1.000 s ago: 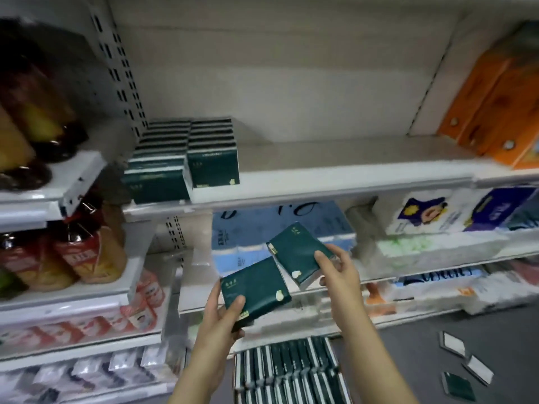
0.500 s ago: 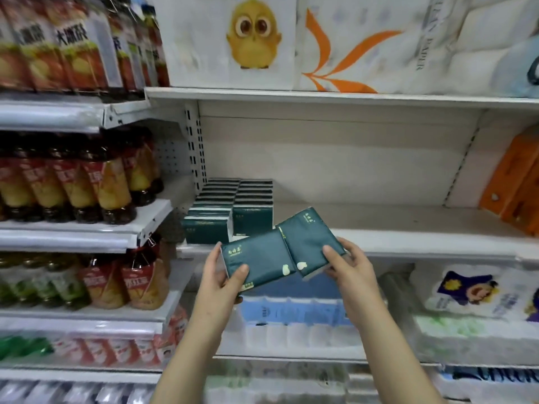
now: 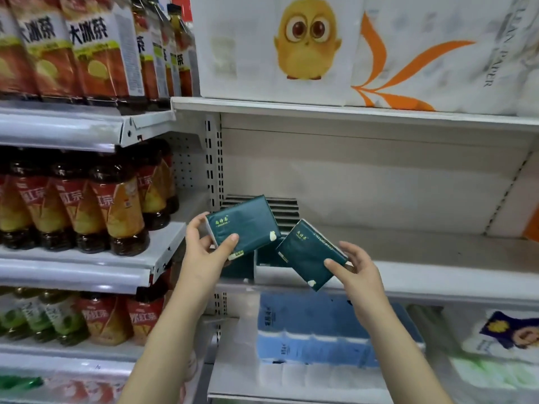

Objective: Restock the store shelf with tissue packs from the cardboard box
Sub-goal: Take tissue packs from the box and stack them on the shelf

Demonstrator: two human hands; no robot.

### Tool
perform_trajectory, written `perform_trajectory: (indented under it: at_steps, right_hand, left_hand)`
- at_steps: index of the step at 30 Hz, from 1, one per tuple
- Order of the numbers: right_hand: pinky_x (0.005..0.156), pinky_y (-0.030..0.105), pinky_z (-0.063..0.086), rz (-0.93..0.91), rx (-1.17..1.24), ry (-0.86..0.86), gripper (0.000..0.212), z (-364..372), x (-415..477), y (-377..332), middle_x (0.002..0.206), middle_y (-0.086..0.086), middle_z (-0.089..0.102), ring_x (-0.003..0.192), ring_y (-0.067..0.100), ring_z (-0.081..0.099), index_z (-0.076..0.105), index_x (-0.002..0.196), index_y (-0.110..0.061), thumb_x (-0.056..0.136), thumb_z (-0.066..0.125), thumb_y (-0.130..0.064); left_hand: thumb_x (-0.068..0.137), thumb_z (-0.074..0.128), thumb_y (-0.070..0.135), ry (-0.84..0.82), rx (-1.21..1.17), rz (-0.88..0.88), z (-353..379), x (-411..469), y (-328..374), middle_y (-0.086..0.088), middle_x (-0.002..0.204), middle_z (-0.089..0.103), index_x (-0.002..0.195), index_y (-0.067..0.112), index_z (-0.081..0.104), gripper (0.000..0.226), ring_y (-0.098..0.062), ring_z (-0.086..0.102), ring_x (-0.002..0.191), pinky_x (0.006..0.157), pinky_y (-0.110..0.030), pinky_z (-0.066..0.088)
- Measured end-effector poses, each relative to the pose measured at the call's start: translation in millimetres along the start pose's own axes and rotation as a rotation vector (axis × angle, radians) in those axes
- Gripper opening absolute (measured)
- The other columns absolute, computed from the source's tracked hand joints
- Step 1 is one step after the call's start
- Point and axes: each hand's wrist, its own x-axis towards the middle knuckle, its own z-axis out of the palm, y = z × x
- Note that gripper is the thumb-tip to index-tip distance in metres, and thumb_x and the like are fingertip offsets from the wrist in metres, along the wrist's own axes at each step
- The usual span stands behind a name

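My left hand (image 3: 205, 252) grips a dark green tissue pack (image 3: 243, 223) by its lower left end, thumb on its face. My right hand (image 3: 357, 268) holds a second dark green tissue pack (image 3: 307, 253), tilted, by its lower right corner. Both packs hover in front of the white middle shelf (image 3: 408, 275). Behind them, rows of the same green packs (image 3: 284, 209) stand at the shelf's left end, partly hidden by the held packs. The cardboard box is out of view.
Bottles of tea (image 3: 116, 211) fill the shelves to the left. Large white paper-roll packs (image 3: 320, 48) sit on the shelf above. Blue tissue bundles (image 3: 315, 325) lie on the shelf below. An orange pack (image 3: 532, 225) is at the far right. The middle shelf's right part is bare.
Both hands rose from low near the box up to the middle shelf. The packs, side by side half a second ago, have drawn apart, the left one higher.
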Motion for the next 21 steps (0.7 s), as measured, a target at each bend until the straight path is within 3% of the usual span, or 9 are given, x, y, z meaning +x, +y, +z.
perform_trajectory:
  at_steps: [5,9,11,15,19,21]
  right_hand:
    - [0.074,0.013,0.050,-0.105,-0.201,-0.107,0.037,30.4,29.3,3.9,0.104,-0.007,0.068,0.089,0.002,0.065,0.062,0.105,-0.029,0.083,0.072,0.000]
    - [0.087,0.015,0.046,-0.212,-0.462,-0.182,0.040,52.4,45.1,13.1,0.111,-0.010,0.060,0.100,0.003,0.060,0.060,0.105,-0.036,0.084,0.070,-0.003]
    - [0.086,0.008,0.044,-0.243,-0.520,-0.186,0.043,56.6,49.5,17.2,0.112,-0.012,0.056,0.100,-0.001,0.057,0.057,0.106,-0.037,0.084,0.068,-0.002]
    - [0.089,0.013,0.043,-0.284,-0.604,-0.201,0.051,56.2,55.6,24.0,0.112,-0.017,0.055,0.103,-0.003,0.053,0.056,0.104,-0.044,0.081,0.068,-0.001]
    - [0.083,0.008,0.041,-0.305,-0.631,-0.176,0.051,57.7,57.3,28.5,0.111,-0.013,0.056,0.105,-0.001,0.052,0.057,0.101,-0.043,0.078,0.067,0.001]
    - [0.078,0.005,0.040,-0.300,-0.630,-0.168,0.048,58.7,56.8,28.4,0.111,-0.011,0.055,0.103,-0.004,0.051,0.058,0.102,-0.039,0.078,0.066,0.002]
  left_hand:
    - [0.089,0.068,0.018,-0.019,0.011,-0.035,-8.3,43.0,-14.8,0.005,0.119,0.063,0.127,0.040,0.031,0.057,-0.012,0.062,0.106,0.093,-0.041,0.053]
    - [0.087,0.069,0.019,-0.004,-0.017,-0.075,-14.2,70.0,-21.6,0.004,0.122,0.062,0.126,0.039,0.031,0.059,-0.018,0.060,0.112,0.102,-0.049,0.046]
    - [0.086,0.069,0.015,0.002,-0.026,-0.090,-14.2,80.5,-22.3,0.001,0.123,0.061,0.125,0.037,0.031,0.058,-0.019,0.058,0.113,0.102,-0.047,0.045]
    - [0.088,0.068,0.015,-0.036,0.003,-0.087,-10.0,94.1,-23.6,0.002,0.121,0.062,0.126,0.035,0.029,0.058,-0.014,0.059,0.110,0.092,-0.032,0.046]
    - [0.088,0.068,0.021,-0.077,0.027,-0.095,-4.2,102.4,-26.7,0.002,0.126,0.061,0.132,0.036,0.025,0.063,-0.010,0.059,0.106,0.099,-0.038,0.045]
    - [0.089,0.067,0.021,-0.101,0.037,-0.099,-1.5,102.3,-27.7,0.005,0.124,0.061,0.134,0.035,0.023,0.065,-0.005,0.058,0.103,0.090,-0.027,0.044]
